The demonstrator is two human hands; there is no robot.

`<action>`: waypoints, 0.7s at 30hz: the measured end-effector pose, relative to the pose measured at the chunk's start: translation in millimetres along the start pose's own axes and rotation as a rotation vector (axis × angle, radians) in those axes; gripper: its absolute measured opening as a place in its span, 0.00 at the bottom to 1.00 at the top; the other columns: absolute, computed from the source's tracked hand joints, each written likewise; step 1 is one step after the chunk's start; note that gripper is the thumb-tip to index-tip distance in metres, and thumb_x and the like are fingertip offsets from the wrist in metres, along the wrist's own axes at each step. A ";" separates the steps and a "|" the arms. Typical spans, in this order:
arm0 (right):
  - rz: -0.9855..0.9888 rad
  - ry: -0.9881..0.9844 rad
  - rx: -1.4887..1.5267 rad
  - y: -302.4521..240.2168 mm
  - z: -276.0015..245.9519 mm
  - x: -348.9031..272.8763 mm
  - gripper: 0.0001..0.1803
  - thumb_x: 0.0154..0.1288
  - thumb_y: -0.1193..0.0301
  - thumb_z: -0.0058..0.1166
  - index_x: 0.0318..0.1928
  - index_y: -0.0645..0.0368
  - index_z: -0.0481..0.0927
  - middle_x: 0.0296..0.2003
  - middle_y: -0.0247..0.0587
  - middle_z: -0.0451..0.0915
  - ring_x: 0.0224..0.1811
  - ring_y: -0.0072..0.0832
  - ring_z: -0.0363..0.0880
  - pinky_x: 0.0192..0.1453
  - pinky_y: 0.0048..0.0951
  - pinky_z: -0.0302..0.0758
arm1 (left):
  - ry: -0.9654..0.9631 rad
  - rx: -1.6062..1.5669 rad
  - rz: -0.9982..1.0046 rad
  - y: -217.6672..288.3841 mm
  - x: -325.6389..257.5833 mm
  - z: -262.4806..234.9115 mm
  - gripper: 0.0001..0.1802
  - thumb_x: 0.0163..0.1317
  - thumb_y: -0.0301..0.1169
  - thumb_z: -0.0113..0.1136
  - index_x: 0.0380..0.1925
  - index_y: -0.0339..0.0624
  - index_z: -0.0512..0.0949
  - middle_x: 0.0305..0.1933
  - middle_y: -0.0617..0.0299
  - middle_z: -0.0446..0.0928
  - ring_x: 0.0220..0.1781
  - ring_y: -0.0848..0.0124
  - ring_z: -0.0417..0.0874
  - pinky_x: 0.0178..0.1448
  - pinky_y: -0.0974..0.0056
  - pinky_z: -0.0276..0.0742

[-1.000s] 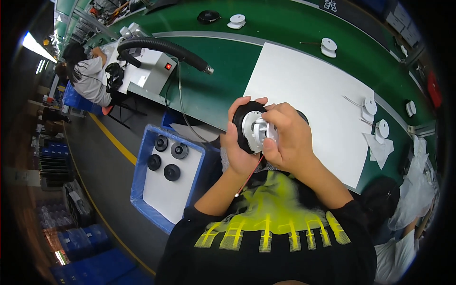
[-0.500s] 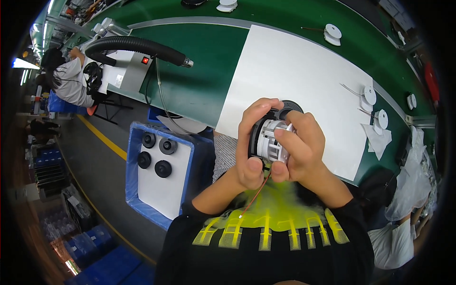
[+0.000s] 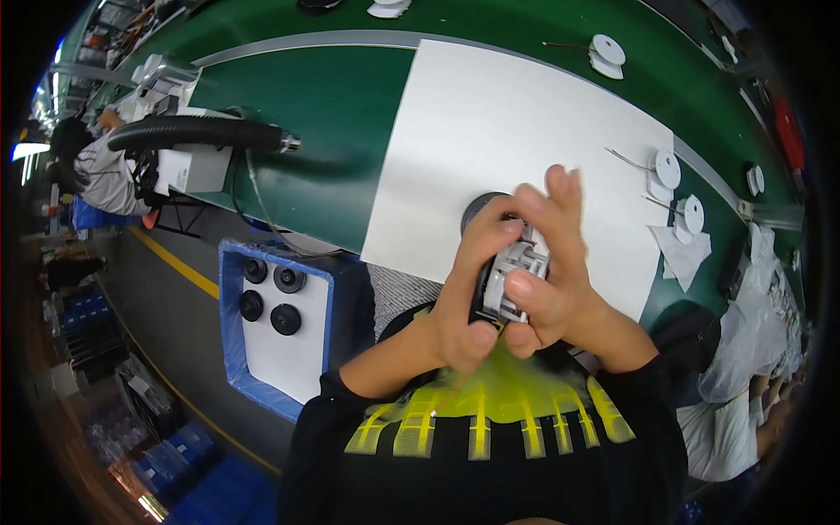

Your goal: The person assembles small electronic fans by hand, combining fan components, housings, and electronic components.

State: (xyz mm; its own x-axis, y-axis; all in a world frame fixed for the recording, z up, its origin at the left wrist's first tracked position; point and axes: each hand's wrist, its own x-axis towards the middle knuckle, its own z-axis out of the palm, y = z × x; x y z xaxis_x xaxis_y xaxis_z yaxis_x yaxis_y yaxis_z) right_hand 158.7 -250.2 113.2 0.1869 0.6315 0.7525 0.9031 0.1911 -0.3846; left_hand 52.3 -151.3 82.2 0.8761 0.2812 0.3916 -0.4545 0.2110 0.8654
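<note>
Held a round black-and-white plastic housing (image 3: pixel 500 282) close before the chest (image 3: pixel 490 477).
Curled left hand (image 3: pixel 472 293) around it, pinched it with right hand (image 3: pixel 562 271); turned its black side left, white side right, with long axis slanted away rightward. Had four round black parts (image 3: pixel 285 319) inside a blue plastic-lined bin (image 3: pixel 261 392), five white plastic spools (image 3: pixel 606 50) beyond, on the green bench (image 3: pixel 490 22).

So the white finned part (image 3: pixel 522 260) got turned in the grip over the last second. The left hand (image 3: pixel 464 289) was wrapped further over its top, and the right hand's (image 3: pixel 560 280) fingers were raised off it. The view was swung too, so the black hose (image 3: pixel 192 133) got shifted left.
</note>
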 end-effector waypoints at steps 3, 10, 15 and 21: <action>0.057 -0.052 0.218 6.8 -11.8 -15.0 0.32 0.73 0.45 0.34 0.73 0.39 0.56 0.69 0.70 0.54 0.73 0.66 0.50 0.74 0.61 0.45 | -0.183 -0.070 -0.211 6.9 0.9 0.1 0.46 0.63 0.55 0.53 0.71 0.36 0.50 0.71 0.32 0.49 0.74 0.40 0.53 0.71 0.39 0.52; 0.169 0.218 0.313 30.3 -23.5 -36.9 0.34 0.72 0.52 0.34 0.72 0.55 0.61 0.70 0.73 0.53 0.75 0.67 0.47 0.76 0.57 0.44 | -0.307 0.015 -0.082 -24.3 35.5 25.9 0.50 0.63 0.56 0.52 0.72 0.34 0.45 0.73 0.31 0.46 0.75 0.39 0.50 0.73 0.42 0.50; 0.086 0.275 0.016 57.8 -35.7 -49.7 0.40 0.70 0.42 0.36 0.77 0.42 0.49 0.71 0.74 0.50 0.75 0.66 0.46 0.74 0.59 0.47 | -0.340 0.280 0.111 -34.7 65.5 29.1 0.49 0.62 0.50 0.58 0.72 0.32 0.48 0.73 0.34 0.49 0.74 0.41 0.54 0.74 0.47 0.52; 0.127 0.302 0.116 45.2 -50.1 -61.1 0.44 0.65 0.45 0.50 0.75 0.48 0.51 0.50 0.57 0.74 0.46 0.48 0.72 0.51 0.48 0.66 | -0.314 0.292 0.272 -26.9 72.7 40.0 0.51 0.51 0.42 0.72 0.71 0.37 0.55 0.73 0.35 0.52 0.71 0.43 0.61 0.70 0.48 0.61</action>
State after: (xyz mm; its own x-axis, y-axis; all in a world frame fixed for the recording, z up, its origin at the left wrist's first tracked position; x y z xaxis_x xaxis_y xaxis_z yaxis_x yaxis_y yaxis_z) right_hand 207.4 -317.8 76.6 0.4168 0.4082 0.8122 0.8185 0.2201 -0.5307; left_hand 134.6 -174.0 99.9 0.7587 -0.0154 0.6512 -0.6484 -0.1143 0.7527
